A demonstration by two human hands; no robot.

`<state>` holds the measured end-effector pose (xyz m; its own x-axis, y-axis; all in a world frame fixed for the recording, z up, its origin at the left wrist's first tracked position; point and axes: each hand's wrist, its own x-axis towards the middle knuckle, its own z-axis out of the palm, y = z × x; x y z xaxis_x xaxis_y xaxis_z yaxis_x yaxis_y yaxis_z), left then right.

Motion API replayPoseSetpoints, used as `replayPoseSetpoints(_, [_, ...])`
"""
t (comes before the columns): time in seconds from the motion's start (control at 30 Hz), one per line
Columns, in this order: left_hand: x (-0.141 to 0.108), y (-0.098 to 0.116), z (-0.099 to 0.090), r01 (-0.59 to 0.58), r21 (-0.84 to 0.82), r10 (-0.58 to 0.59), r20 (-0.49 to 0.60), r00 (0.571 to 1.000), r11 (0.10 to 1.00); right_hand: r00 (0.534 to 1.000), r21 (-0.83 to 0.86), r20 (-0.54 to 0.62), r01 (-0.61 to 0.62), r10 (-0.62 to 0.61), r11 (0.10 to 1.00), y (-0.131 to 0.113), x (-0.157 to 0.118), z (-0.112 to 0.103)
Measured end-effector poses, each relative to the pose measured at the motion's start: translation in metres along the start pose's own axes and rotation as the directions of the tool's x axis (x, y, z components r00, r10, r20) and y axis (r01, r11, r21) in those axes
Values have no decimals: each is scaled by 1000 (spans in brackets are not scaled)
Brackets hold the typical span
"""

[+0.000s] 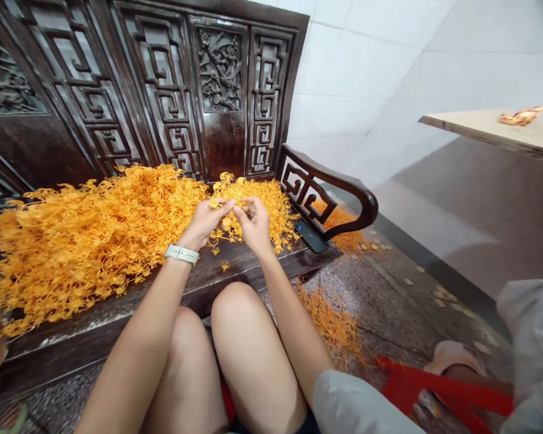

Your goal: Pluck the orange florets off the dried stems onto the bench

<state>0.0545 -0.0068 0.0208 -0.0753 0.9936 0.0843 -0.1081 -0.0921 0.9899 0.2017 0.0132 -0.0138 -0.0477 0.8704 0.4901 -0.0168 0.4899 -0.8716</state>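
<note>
My left hand (204,222), with a pale watch strap on its wrist, pinches a small yellow-orange artificial flower piece (226,194). My right hand (256,224) meets it fingertip to fingertip, its thumb and fingers closed on the same piece. The exact grip point is partly hidden by the fingers. Both hands are just above the front of a smaller pile of yellow-orange flower pieces (271,205). To the left spreads a much larger heap of similar pieces (95,235). A few loose bits lie on the dark wooden bench (253,268) below my hands.
A dark phone (311,237) lies by the bench's curved armrest (366,202). Orange strands (330,319) are scattered on the floor, beside a red stool (402,386). A table (470,128) juts in at right. Another person's grey clothing (536,337) shows at the right edge.
</note>
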Motion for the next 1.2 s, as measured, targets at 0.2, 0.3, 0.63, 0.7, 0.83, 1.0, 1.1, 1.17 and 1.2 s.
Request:
replayPoseSetpoints(0.2, [-5, 8, 9, 53, -127, -50, 27, 998, 990, 997, -50, -41, 57, -59, 997, -5, 2, -1])
replayPoseSetpoints(0.3, [-7, 7, 17, 37, -165, -50, -75, 996, 986, 995, -159, -28, 90, -96, 983, -8, 2, -2])
replayPoseSetpoints(0.63, [18, -13, 4, 13, -219, -124, -502, 856, 976, 721, 115, 651, 217, -239, 969, -88, -48, 6])
replayPoseSetpoints(0.7, [19, -16, -12, 61, -167, -138, -498, 856, 984, 298, 250, 927, -38, -228, 968, -114, -60, -6])
replayPoseSetpoints(0.83, [15, -15, -34, 50, -169, -115, -405, 907, 984, 239, 307, 945, -419, -222, 854, -121, -42, -23])
replayPoseSetpoints(1.0, [12, -8, -40, 54, -175, -121, -401, 908, 983, 904, 613, 312, -426, 292, 666, -61, 24, 7])
replayPoseSetpoints(1.1, [10, -3, -35, 37, -185, -104, -368, 924, 982, 819, 696, 151, -486, 553, 530, -33, 30, 28])
replayPoseSetpoints(1.17, [7, 2, -30, 11, -197, -77, -334, 940, 980, 810, 670, 158, -508, 565, 542, -26, 20, 34])
replayPoseSetpoints(1.2, [6, 4, -27, -2, -195, -61, -317, 947, 981, 820, 643, 141, -502, 555, 578, -25, 14, 36])
